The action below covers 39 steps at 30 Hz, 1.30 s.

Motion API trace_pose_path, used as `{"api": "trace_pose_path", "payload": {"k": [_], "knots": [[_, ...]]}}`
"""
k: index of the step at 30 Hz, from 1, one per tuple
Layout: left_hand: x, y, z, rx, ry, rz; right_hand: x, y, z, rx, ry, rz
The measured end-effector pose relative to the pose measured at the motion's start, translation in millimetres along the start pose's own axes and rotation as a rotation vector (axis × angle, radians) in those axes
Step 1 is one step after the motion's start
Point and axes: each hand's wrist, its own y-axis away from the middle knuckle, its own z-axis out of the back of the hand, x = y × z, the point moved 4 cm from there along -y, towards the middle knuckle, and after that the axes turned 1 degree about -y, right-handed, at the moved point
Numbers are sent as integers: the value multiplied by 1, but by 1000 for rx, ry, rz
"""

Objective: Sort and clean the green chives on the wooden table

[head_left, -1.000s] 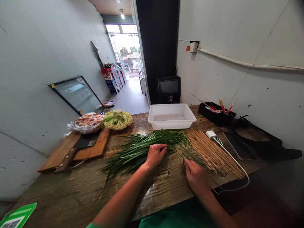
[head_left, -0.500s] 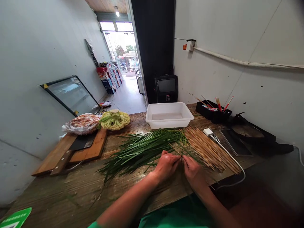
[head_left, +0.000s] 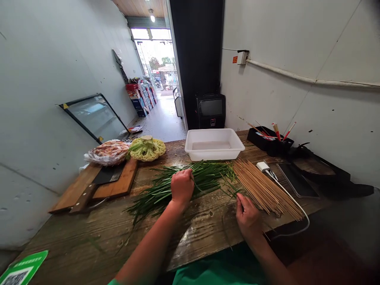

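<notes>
Left hand [head_left: 182,187] clenched over greens [head_left: 158,192], white tub [head_left: 214,154] at its one o'clock; right hand's [head_left: 247,214] grip pinches leaf strands [head_left: 232,192].

Head view, forward and down over table [head_left: 202,225].

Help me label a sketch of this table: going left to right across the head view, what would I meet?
Green card, cleaver, cauliflower, left hand, white tub, wooden skewers, flat dark device.
</notes>
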Motion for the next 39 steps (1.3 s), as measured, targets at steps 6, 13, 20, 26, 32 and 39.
{"api": "trace_pose_path", "payload": {"k": [6,13,20,26,32,39], "knots": [[-10,6,-20,330,848,267,7,1,-1,44,13,62],[-38,27,-40,421,1179,402,11,1,-2,98,-22,90],[-33,28,-43,301,1215,483,9,1,-3,124,-52,95],[-31,27,-43,275,1174,467,7,3,-4,136,-64,86],[-28,27,-47,263,1142,439,6,3,-5,148,-52,95],[-25,27,-49,246,1094,423,6,4,-5,145,-48,97]]}}
